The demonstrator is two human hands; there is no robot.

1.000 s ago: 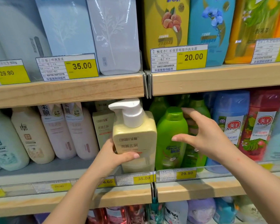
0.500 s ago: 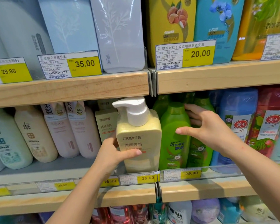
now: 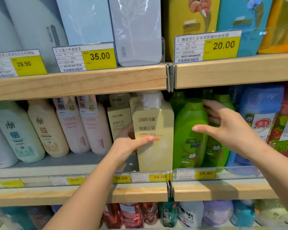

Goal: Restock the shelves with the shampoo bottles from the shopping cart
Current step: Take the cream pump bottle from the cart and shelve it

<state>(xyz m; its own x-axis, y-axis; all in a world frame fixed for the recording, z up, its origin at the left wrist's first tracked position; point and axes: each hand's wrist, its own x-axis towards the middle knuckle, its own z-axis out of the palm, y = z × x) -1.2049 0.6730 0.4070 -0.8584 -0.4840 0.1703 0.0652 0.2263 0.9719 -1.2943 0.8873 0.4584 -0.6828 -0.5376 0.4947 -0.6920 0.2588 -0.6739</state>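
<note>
Gripping the pale yellow pump bottle (image 3: 154,138) round its flat-sided waist on the middle shelf (image 3: 83,193), the left hand (image 3: 128,145) has what looks like a full, heavy, stiff, slick load, while the right hand (image 3: 229,130) hovers spread open, steadying the green bottle (image 3: 189,135) alongside.

Single head-worn wide-angle camera facing forward, slightly down, sitting close to middle shelf (image 3: 78,193). Both forearms entering from bottom edge. Upper shelf (image 3: 76,83) filling top of view; lower row peeking in at bottom.
</note>
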